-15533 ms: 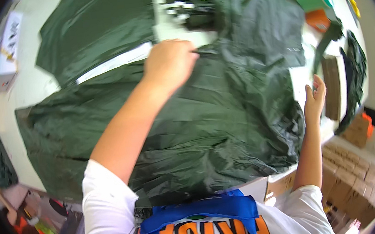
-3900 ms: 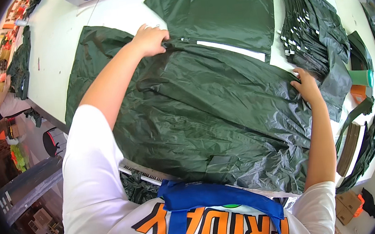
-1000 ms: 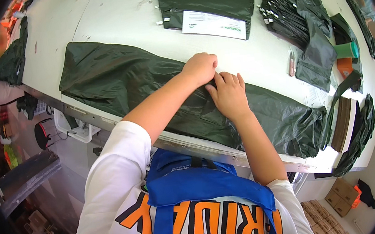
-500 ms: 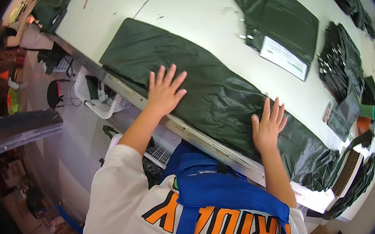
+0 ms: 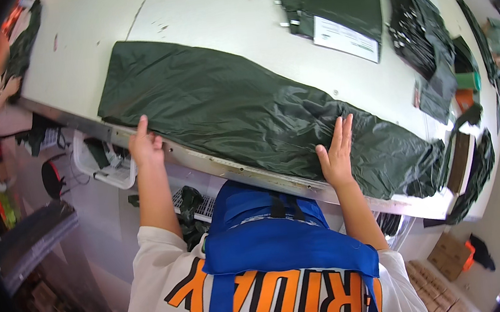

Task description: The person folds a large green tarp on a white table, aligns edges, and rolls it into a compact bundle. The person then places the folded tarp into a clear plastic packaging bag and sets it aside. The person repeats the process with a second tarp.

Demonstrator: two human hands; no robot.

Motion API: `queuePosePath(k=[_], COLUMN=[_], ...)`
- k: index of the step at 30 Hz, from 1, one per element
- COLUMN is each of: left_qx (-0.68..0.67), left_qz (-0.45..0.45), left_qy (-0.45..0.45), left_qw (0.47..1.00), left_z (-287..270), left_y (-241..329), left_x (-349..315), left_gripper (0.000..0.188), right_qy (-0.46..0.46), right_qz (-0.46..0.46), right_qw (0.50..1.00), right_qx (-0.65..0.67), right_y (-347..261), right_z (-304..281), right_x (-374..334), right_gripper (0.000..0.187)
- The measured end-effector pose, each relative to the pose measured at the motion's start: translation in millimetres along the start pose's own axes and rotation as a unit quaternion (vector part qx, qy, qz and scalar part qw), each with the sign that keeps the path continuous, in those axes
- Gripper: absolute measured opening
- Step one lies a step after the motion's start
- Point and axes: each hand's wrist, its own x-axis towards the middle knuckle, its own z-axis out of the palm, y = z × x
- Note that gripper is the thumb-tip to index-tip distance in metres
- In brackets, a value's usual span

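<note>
A long piece of thin, shiny dark green fabric [image 5: 213, 93] lies along the near edge of the white table, flat at its left end and wrinkled toward the right. My right hand [image 5: 339, 156] rests flat on it right of the middle, fingers stretched out. By the fabric's near left edge, my left hand [image 5: 147, 145] is at the table rim with its index finger extended and the other fingers partly bent; nothing shows in its grip. Farther back lies a folded dark green fabric stack [image 5: 343, 0] with a white printed sheet [image 5: 345, 38] on it.
A bundle of dark fabric pieces [image 5: 413, 23] lies at the right, near a green roll [image 5: 468, 80]. Below the table's left edge stands a white plastic basket [image 5: 95, 163]. Another person's hand [image 5: 10, 88] touches dark fabric at the far left.
My left hand has moved left from the fabric's top to its near edge, its fingers bending. My right hand stays on the fabric, fingers closer together. The view has turned.
</note>
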Motion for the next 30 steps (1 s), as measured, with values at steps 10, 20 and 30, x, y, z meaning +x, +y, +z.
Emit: queuePosePath(k=[10, 20, 30], left_qx=[-0.098, -0.031, 0.463], left_qz=[0.062, 0.305, 0.53], left_qy=[-0.297, -0.709, -0.706], left_qw=[0.948, 0.636, 0.074], left_z=[7, 288, 281], left_y=[74, -17, -305], left_x=[-18, -448, -453], left_gripper=[0.028, 0.041, 0.073], right_qy=[-0.004, 0.108, -0.086], right_qz=[0.06, -0.097, 0.005], right_qw=[0.998, 0.957, 0.813], right_qx=[-0.021, 0.251, 0.576], right_y=[-22, 1, -5], right_z=[19, 72, 48], right_x=[-54, -52, -42], right_gripper=[0.126, 0.07, 0.054])
